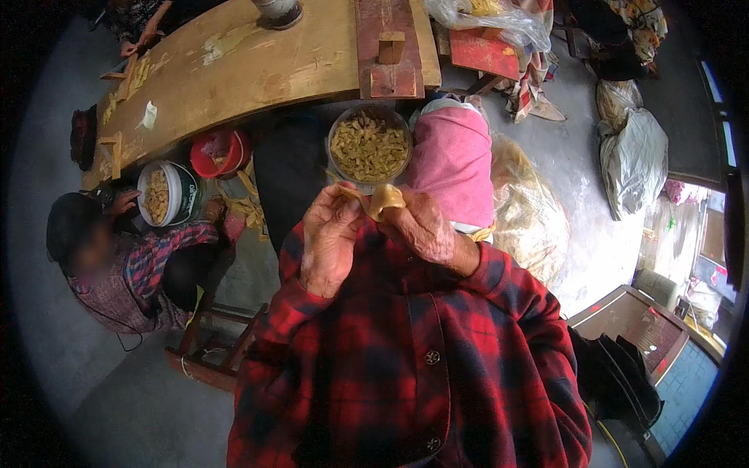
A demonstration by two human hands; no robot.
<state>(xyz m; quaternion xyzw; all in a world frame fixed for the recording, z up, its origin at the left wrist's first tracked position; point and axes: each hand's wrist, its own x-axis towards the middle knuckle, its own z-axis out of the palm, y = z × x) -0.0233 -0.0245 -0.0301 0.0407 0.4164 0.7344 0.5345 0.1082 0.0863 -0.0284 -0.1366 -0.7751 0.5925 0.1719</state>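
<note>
In front of my chest, a soft yellowish-tan strip (387, 199), possibly tofu skin, is stretched between both hands. Its thick end is looped or folded over at my right hand (427, 228), whose fingers are closed on it. My left hand (331, 240) pinches the thin end between thumb and fingertips. Just beyond my hands stands a round bowl (331, 162), filled with many small tan folded pieces (370, 146) of similar colour. A pink cloth (454, 160) lies directly right of the bowl.
A long wooden table (265, 58) spans the far side. To the left, a person (129, 265) crouches by a white-and-green bucket (189, 195) of tan pieces, near a red bucket (242, 148). A large clear plastic bag (530, 210) sits at right, a wooden stool (214, 343) at lower left.
</note>
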